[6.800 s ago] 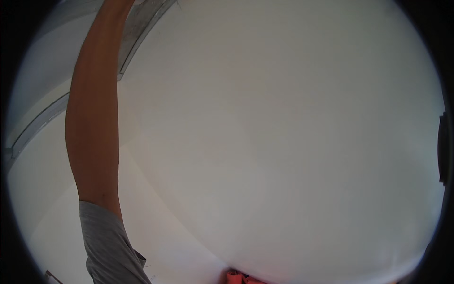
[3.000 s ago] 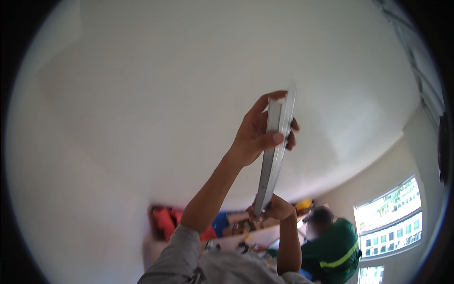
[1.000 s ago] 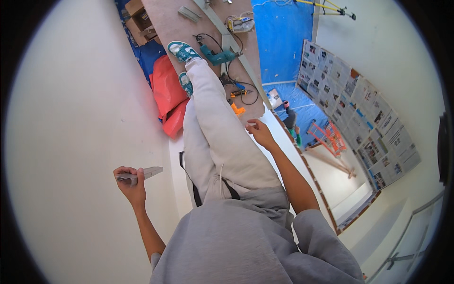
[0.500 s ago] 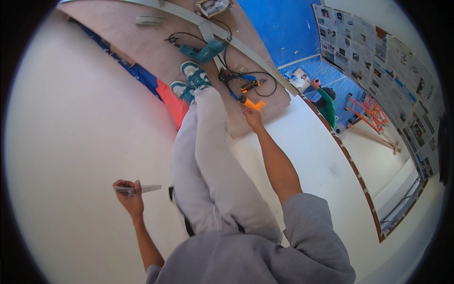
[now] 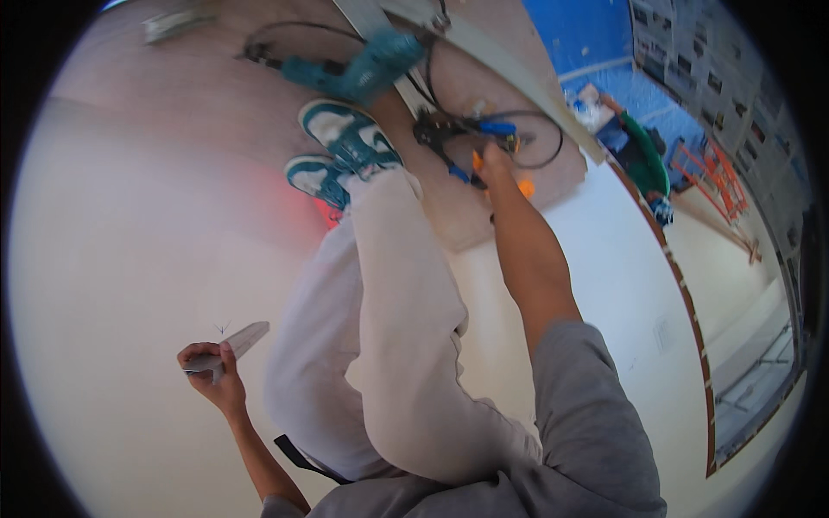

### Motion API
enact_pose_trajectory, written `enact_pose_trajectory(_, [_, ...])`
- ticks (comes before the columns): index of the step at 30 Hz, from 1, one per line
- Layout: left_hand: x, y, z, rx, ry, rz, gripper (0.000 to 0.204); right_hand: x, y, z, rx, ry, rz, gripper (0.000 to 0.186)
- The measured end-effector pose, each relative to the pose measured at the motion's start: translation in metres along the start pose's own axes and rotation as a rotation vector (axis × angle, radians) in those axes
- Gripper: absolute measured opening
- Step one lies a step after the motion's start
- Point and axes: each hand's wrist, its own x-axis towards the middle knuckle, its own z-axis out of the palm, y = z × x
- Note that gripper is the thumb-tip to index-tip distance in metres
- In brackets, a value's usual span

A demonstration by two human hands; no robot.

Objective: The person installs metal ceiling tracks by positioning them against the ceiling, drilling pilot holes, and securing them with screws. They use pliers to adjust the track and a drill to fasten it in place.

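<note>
"Two hands appear; how does each hold?"
"Left hand (image 5: 213, 380), lower left of the frame, curls firmly around a grey metal channel (image 5: 249, 339), gripped toward one end, presumably leaving the other to project freely; right hand (image 5: 494, 164), right of upper centre, is among tools by a blue-handled tool (image 5: 498, 128) and an orange object (image 5: 525, 187); blur conceals its finger spread and any grasp."
"And edges, clearance?"
"Platform (image 5: 466, 224) ends just below the right hand; a teal drill (image 5: 371, 69) bounds its upper left; pale wall separates channel tip from trouser leg (image 5: 406, 285)."
</note>
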Motion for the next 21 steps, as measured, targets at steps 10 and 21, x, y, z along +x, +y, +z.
enact_pose_trajectory(10, [-0.131,0.076,-0.093,-0.198,-0.090,0.072,0.037,-0.149,0.059,-0.166,-0.447,-0.576,-0.169,0.018])
enact_pose_trajectory(21, [-0.299,0.233,-0.305,-0.330,0.004,0.277,0.050,-0.657,0.017,-0.352,-0.493,-1.221,-0.828,0.030])
